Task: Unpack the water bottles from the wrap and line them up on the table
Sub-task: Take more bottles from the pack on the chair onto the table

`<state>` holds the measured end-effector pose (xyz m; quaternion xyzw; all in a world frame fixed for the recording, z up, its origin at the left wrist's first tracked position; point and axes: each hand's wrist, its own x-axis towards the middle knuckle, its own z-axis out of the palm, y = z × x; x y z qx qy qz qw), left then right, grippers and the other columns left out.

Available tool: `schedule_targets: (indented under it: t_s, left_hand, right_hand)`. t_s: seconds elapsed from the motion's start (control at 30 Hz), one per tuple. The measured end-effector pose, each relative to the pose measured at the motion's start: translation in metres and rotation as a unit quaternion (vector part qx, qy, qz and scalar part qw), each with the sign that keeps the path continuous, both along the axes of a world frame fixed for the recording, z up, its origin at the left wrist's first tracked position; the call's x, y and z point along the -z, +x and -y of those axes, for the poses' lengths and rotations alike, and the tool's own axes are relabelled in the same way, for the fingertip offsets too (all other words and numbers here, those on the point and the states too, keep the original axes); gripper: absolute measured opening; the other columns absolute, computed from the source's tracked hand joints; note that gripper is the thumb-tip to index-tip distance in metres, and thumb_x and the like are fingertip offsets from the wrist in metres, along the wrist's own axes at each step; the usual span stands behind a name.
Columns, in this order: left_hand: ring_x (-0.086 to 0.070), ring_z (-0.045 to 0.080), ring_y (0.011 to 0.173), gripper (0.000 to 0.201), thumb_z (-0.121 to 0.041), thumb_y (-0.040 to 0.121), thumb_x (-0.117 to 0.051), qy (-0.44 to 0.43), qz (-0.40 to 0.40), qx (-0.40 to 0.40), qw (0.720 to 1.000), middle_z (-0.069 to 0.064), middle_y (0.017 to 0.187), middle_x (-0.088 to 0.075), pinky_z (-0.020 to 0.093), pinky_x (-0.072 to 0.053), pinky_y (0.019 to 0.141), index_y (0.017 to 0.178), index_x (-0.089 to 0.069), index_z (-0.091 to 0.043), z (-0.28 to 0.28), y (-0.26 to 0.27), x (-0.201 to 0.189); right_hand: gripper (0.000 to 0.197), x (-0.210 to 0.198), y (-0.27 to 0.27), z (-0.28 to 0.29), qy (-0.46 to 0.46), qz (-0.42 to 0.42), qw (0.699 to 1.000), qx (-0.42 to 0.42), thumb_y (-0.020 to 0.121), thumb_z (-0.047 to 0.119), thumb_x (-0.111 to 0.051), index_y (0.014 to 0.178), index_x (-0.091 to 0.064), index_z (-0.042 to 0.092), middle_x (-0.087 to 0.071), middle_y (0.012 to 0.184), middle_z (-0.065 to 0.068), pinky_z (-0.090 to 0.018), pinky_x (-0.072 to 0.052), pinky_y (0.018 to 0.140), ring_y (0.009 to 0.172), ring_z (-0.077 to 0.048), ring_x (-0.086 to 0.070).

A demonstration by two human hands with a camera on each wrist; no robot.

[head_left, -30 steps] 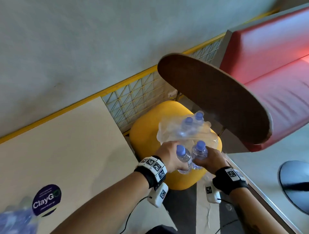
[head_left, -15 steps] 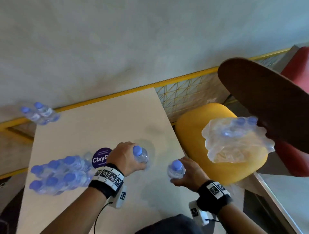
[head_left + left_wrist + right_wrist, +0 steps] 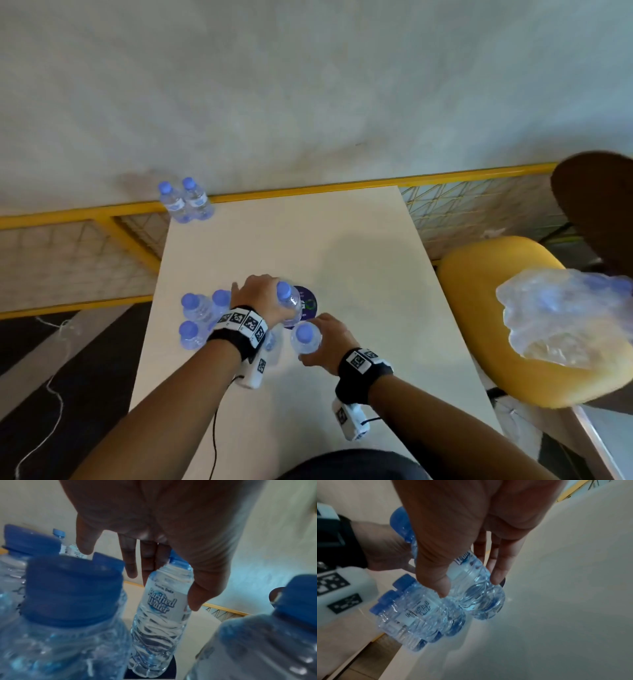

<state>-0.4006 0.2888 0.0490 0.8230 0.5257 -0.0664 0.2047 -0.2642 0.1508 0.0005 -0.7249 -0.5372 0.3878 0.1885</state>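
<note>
My left hand (image 3: 255, 296) grips a clear water bottle with a blue cap (image 3: 290, 305) (image 3: 161, 609) over the cream table (image 3: 359, 274), its base near a round purple sticker (image 3: 308, 303). My right hand (image 3: 329, 342) grips a second bottle (image 3: 305, 339) (image 3: 476, 591) just in front of it. Several blue-capped bottles (image 3: 197, 318) (image 3: 418, 616) stand in a cluster at the table's left edge, beside my left wrist. Two more bottles (image 3: 185, 202) stand at the far left corner. The torn clear wrap (image 3: 561, 318), with bottles still inside, lies on a yellow stool (image 3: 479, 274) to the right.
A yellow rail with mesh (image 3: 462, 205) runs behind the table against a pale wall. A dark round tabletop (image 3: 596, 205) juts in at the far right above the stool. Dark floor and a thin white cord (image 3: 51, 387) lie left of the table.
Both hands carried a bottle each from the wrap on the stool leftward to the table, and now hold them beside the cluster of standing bottles. My view swung left.
</note>
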Motion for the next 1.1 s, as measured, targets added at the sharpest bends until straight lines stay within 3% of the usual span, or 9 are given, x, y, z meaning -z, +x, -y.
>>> schedule_targets:
  t_s: [0.2, 0.37, 0.5, 0.57, 0.67, 0.83, 0.93, 1.03, 1.1]
  left_hand:
    - [-0.064, 0.027, 0.088, 0.048, -0.063, 0.055, -0.066, -0.028, -0.023, 0.048, 0.998, -0.005, 0.085, -0.063, 0.042, -0.059, 0.079, 0.086, -0.06, -0.027, -0.023, -0.012, 0.021]
    - [-0.057, 0.026, 0.098, 0.049, -0.063, 0.067, -0.071, -0.035, -0.018, 0.066, 0.997, -0.004, 0.09, -0.054, 0.046, -0.056, 0.086, 0.087, -0.048, -0.025, -0.031, -0.019, 0.034]
    - [-0.06, 0.03, 0.097, 0.045, -0.063, 0.069, -0.062, -0.067, -0.024, 0.062, 0.996, -0.001, 0.091, -0.062, 0.046, -0.056, 0.087, 0.087, -0.054, -0.023, -0.035, -0.018, 0.032]
    - [-0.062, 0.031, 0.096, 0.045, -0.062, 0.071, -0.063, -0.079, -0.018, 0.062, 0.995, 0.003, 0.096, -0.066, 0.046, -0.057, 0.087, 0.087, -0.055, -0.022, -0.039, -0.019, 0.032]
    - [-0.065, 0.031, 0.093, 0.042, -0.06, 0.072, -0.066, -0.087, -0.016, 0.06, 0.994, 0.003, 0.096, -0.069, 0.043, -0.058, 0.083, 0.085, -0.056, -0.021, -0.043, -0.022, 0.033]
    - [-0.06, 0.03, 0.092, 0.04, -0.056, 0.075, -0.068, -0.082, -0.027, 0.071, 0.994, 0.001, 0.091, -0.06, 0.043, -0.057, 0.082, 0.083, -0.053, -0.021, -0.044, -0.022, 0.033]
    - [-0.058, 0.029, 0.097, 0.045, -0.058, 0.074, -0.072, -0.08, -0.032, 0.07, 0.994, 0.003, 0.099, -0.057, 0.044, -0.056, 0.086, 0.084, -0.056, -0.017, -0.044, -0.022, 0.032]
    - [-0.057, 0.029, 0.1, 0.051, -0.06, 0.072, -0.074, -0.078, -0.033, 0.071, 0.994, 0.005, 0.105, -0.057, 0.044, -0.055, 0.087, 0.084, -0.058, -0.013, -0.042, -0.021, 0.03]
    - [-0.06, 0.028, 0.095, 0.052, -0.061, 0.071, -0.075, -0.075, -0.031, 0.07, 0.994, 0.005, 0.104, -0.059, 0.039, -0.054, 0.08, 0.081, -0.057, -0.013, -0.041, -0.021, 0.029]
  right_hand:
    - [0.047, 0.013, -0.032, -0.023, -0.004, 0.019, 0.999, 0.033, 0.061, 0.03, -0.083, 0.106, -0.068, 0.031, -0.064, 0.109, 0.004, -0.023, -0.046, 0.081, 0.099, -0.018, -0.062]
    - [0.038, 0.005, -0.047, -0.033, -0.009, 0.048, 0.998, 0.031, 0.072, 0.018, -0.081, 0.106, -0.07, 0.007, -0.069, 0.107, -0.007, -0.034, -0.05, 0.086, 0.099, -0.026, -0.063]
    - [0.031, 0.01, -0.054, -0.039, -0.005, 0.046, 0.998, 0.047, 0.073, 0.014, -0.077, 0.1, -0.069, 0.004, -0.068, 0.096, -0.005, -0.032, -0.05, 0.08, 0.096, -0.028, -0.064]
    - [0.053, 0.018, -0.054, -0.04, -0.007, 0.039, 0.998, 0.056, 0.07, 0.023, -0.08, 0.119, -0.062, 0.012, -0.064, 0.116, -0.005, -0.033, -0.047, 0.092, 0.109, -0.026, -0.058]
    - [0.091, 0.033, -0.051, -0.041, -0.015, 0.019, 0.998, 0.054, 0.07, 0.029, -0.082, 0.147, -0.035, 0.021, -0.048, 0.139, -0.002, -0.032, -0.039, 0.105, 0.125, -0.023, -0.047]
    - [0.097, 0.042, -0.046, -0.044, -0.006, 0.028, 0.999, 0.03, 0.07, 0.034, -0.084, 0.15, -0.03, 0.02, -0.044, 0.146, -0.002, -0.034, -0.036, 0.11, 0.132, -0.023, -0.043]
    - [0.098, 0.043, -0.043, -0.042, -0.006, 0.031, 0.999, 0.017, 0.069, 0.035, -0.086, 0.15, -0.032, 0.02, -0.044, 0.145, -0.003, -0.036, -0.034, 0.113, 0.132, -0.023, -0.043]
    - [0.103, 0.048, -0.041, -0.04, -0.016, 0.029, 0.999, 0.014, 0.065, 0.041, -0.087, 0.149, -0.03, 0.022, -0.047, 0.141, -0.001, -0.035, -0.037, 0.11, 0.128, -0.021, -0.046]
    - [0.101, 0.05, -0.04, -0.039, -0.015, 0.028, 0.999, 0.01, 0.062, 0.044, -0.087, 0.145, -0.033, 0.025, -0.051, 0.135, 0.0, -0.036, -0.042, 0.104, 0.122, -0.021, -0.05]
